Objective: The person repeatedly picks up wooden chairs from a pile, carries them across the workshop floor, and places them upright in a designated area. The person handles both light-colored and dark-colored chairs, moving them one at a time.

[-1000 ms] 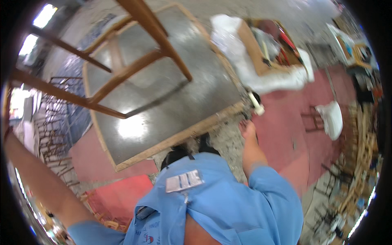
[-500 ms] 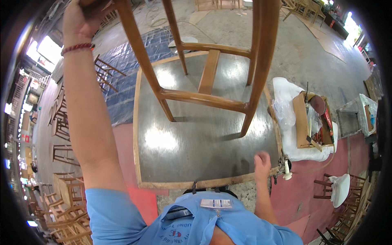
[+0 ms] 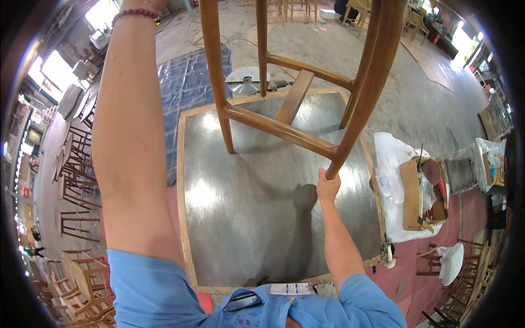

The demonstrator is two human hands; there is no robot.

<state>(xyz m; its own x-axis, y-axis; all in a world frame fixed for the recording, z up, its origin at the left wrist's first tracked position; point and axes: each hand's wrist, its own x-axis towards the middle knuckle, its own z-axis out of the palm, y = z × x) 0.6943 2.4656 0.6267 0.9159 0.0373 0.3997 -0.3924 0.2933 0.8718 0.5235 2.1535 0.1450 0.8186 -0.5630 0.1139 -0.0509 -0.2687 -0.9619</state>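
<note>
A tall brown wooden chair or stool (image 3: 287, 131), its top cut off by the upper edge, stands tilted over a dark metal-topped work table (image 3: 240, 218). Rails join its legs low down, and a flat board spans between two of them. My right hand (image 3: 328, 187) is closed round the foot of the near right leg, which is lifted off the table. High at the upper left, only the base of my left hand (image 3: 153, 4) shows above a red bead bracelet; its fingers are out of view.
Right of the table, a wooden box of tools (image 3: 418, 194) sits on white padding. A round-bladed tool (image 3: 244, 82) lies beyond the far edge. Chairs stand along the left (image 3: 76, 164) and lower right (image 3: 470, 273). A blue tarp (image 3: 188, 82) covers floor at the left.
My right hand has risen from the table's near right and taken hold of the leg's foot. The chair has shifted and tilted, and my left hand has moved farther up out of view.
</note>
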